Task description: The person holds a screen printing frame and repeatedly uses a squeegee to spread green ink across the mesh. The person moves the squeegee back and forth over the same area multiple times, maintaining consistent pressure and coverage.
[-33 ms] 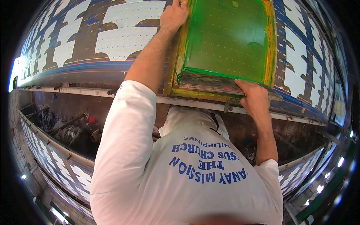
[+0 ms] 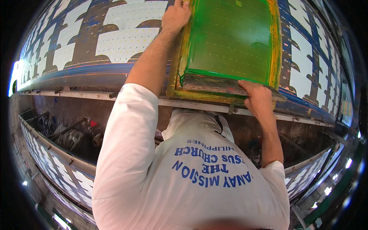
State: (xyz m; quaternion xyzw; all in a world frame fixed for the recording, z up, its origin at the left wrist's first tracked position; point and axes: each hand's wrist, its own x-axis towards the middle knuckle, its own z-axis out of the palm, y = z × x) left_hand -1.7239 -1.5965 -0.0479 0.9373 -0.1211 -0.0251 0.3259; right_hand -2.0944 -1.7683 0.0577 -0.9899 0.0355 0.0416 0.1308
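Observation:
A printing screen (image 2: 234, 46) with green mesh and a yellow-stained frame lies on the long printing table. My left hand (image 2: 176, 17) is closed at the upper left side of this frame, its fingers curled over the edge and partly cut off by the picture's top. Across the near end of the screen rests a worn wooden squeegee (image 2: 214, 84), with green ink along its far side. My right hand (image 2: 259, 97) grips the squeegee near its right end, the index finger laid along the top. The squeegee's lower edge is hidden.
White cut pieces (image 2: 128, 17) with small dots lie in rows over the dark table on both sides of the screen. A metal rail (image 2: 73, 93) runs along the near edge. Below it, a trough (image 2: 69, 134) holds rags and scraps. Another table (image 2: 50, 153) with white pieces stands behind.

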